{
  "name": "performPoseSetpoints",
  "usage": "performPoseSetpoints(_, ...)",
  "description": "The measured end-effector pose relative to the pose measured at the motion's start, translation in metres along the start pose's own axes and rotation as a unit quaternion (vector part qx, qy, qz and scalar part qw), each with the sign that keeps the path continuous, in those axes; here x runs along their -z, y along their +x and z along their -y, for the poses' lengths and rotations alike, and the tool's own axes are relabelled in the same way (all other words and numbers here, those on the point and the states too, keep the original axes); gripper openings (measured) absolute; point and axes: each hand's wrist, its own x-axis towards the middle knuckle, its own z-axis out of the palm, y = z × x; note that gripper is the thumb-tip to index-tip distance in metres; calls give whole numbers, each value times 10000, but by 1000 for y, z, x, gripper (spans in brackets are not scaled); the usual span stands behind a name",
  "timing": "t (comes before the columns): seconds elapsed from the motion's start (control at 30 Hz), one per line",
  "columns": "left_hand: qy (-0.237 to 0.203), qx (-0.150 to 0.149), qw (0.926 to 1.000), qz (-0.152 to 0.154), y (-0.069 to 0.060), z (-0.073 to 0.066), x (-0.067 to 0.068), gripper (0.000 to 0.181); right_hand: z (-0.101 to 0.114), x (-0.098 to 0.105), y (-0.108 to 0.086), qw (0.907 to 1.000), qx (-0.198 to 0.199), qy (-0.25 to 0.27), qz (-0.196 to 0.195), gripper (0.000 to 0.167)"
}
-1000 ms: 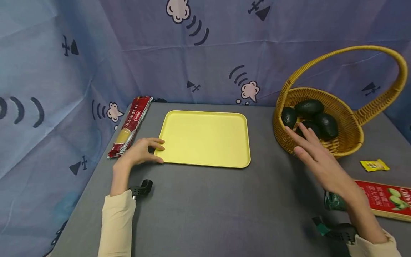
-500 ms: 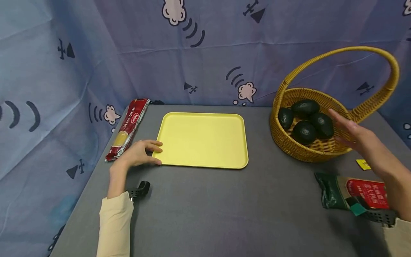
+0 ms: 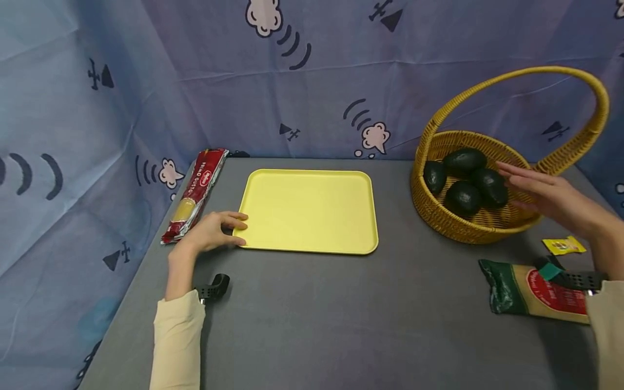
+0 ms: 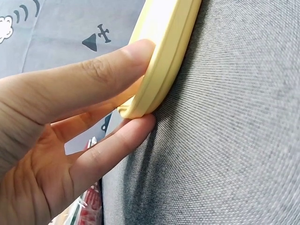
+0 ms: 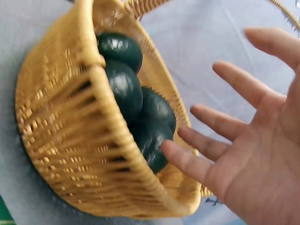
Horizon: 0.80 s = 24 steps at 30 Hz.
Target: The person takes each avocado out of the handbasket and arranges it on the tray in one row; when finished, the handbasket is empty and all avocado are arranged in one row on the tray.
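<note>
By the basket — splayed — hovers the right hand.

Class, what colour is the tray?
The tray is plain pale yellow; the head view shows it best.

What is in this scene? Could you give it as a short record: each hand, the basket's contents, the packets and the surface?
Left hand: pinches the near left corner of the yellow tray
Right hand: fingers extended over the right side of the wicker basket, holding nothing
Basket contents: four avocados visible
Packet left of tray: red Primo Gusto packet
Packets near basket: small yellow packet; green, tan and red packet, partly hidden by the right sleeve
Surface: gray table
</note>
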Motion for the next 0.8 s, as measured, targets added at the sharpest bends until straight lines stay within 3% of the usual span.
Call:
performPoseSetpoints(0.07,-13,3,10000,-24,-1,1,0,41,-1,2,4,9987,-167,-469,-80,55)
performPoseSetpoints(0.2,20,-21,10000,-36,-1,1,0,42,-8,10,13,9960,-241,-825,-233,62)
performPoseSetpoints(0.43,-1,46,10000,1,3,0,-1,44,-28,23,20,9984,146,-173,-517,59)
performPoseSetpoints(0.57,-39,101,9999,14,3,-2,-2,45,-33,23,23,9987,330,227,-307,57)
performPoseSetpoints(0.8,-94,87,9999,19,1,-1,0,45,-31,16,29,9982,420,370,204,54)
